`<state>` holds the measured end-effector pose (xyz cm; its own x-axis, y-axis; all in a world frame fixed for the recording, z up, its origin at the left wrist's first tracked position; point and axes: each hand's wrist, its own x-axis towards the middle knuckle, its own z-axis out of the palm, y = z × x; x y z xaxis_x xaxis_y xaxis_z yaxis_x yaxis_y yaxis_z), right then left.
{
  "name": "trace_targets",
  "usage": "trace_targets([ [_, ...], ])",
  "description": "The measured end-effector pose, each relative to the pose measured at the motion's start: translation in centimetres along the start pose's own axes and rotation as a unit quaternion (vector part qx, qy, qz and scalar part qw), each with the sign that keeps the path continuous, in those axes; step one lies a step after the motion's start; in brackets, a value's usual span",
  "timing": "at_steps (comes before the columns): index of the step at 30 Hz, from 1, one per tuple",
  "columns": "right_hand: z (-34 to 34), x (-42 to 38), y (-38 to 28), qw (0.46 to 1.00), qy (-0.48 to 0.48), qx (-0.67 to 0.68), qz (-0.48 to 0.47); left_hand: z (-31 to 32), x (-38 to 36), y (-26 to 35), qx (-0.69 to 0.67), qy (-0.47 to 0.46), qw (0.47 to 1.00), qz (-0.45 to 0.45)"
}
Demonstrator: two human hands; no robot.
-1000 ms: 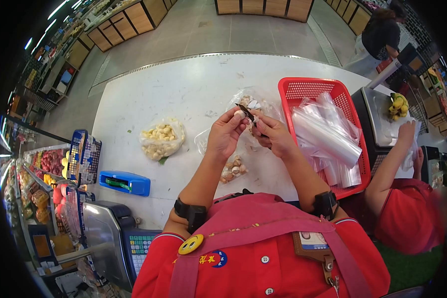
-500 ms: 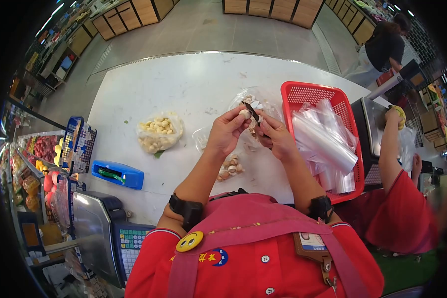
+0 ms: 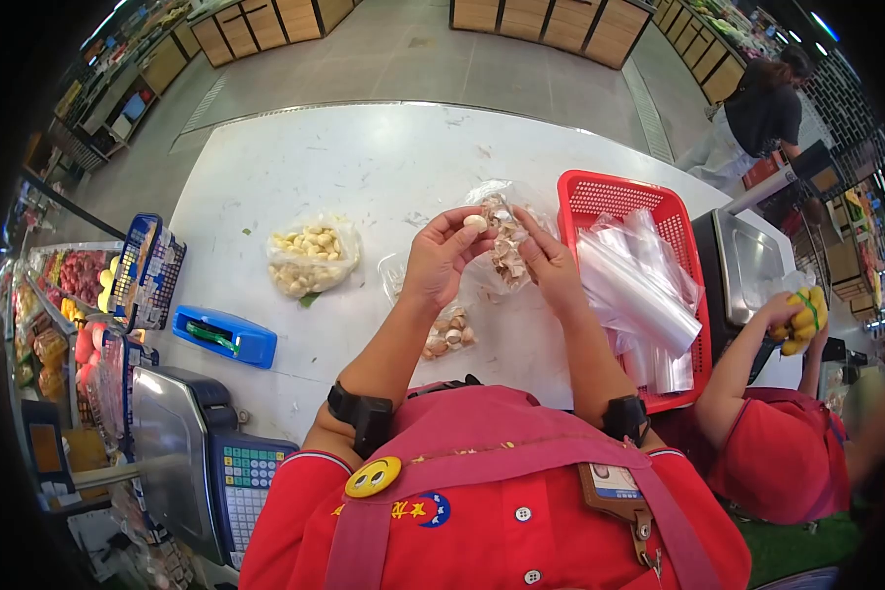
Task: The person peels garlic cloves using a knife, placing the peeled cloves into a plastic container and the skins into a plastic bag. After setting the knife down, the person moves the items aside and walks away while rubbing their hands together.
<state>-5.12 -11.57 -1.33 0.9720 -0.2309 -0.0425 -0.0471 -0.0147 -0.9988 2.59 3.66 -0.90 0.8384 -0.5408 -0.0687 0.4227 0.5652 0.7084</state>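
My left hand [image 3: 440, 258] is closed, pinching a pale peeled garlic clove [image 3: 475, 223] between thumb and fingertips. Across from it, my right hand [image 3: 551, 264] is curled closed around a small knife whose dark blade barely shows now. Between and below the hands, garlic skins [image 3: 508, 256] are heaped on a clear plastic bag [image 3: 501, 187]. Several unpeeled garlic cloves [image 3: 449, 332] lie on the table just below my left wrist. Further left is a clear bag of peeled cloves [image 3: 313, 258].
A red basket [image 3: 693, 265] with rolls of plastic bags [image 3: 644, 290] stands right of my hands. At left are a blue tape dispenser [image 3: 224, 336] and a scale [image 3: 182, 462]. A co-worker in a red shirt [image 3: 787, 457] holds yellow fruit [image 3: 804, 320] beside another scale [image 3: 747, 256].
My hands have moved slightly apart, and the knife blade has left the clove. The clove now shows pale in my left fingertips. The co-worker has lifted the yellow fruit off the scale.
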Motion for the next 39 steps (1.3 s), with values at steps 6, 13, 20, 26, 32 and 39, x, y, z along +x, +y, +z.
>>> trace_targets([
  [6,1.5,-0.4,-0.6,0.981,-0.036,-0.095,-0.164,-0.4,0.2,-0.4,0.015,-0.025,0.999,0.019],
  [13,1.3,-0.4,-0.2,0.973,-0.044,-0.134,-0.185,-0.4,0.1,-0.4,0.035,-0.027,0.999,0.028],
  [20,1.0,-0.6,-0.8,0.990,0.006,0.115,0.078,-0.7,0.0,-0.3,0.042,-0.043,0.998,-0.002],
  [26,1.5,-0.5,-0.6,0.985,-0.036,-0.058,-0.159,0.0,-0.2,0.1,-0.002,-0.021,1.000,-0.014],
  [32,1.3,-0.5,-0.6,0.978,-0.077,-0.114,-0.156,-0.2,0.1,-0.2,-0.017,-0.035,0.999,-0.006],
  [39,1.7,-0.9,-1.1,0.997,-0.038,0.051,-0.038,-0.2,-0.2,-0.2,-0.015,-0.054,0.998,-0.020],
])
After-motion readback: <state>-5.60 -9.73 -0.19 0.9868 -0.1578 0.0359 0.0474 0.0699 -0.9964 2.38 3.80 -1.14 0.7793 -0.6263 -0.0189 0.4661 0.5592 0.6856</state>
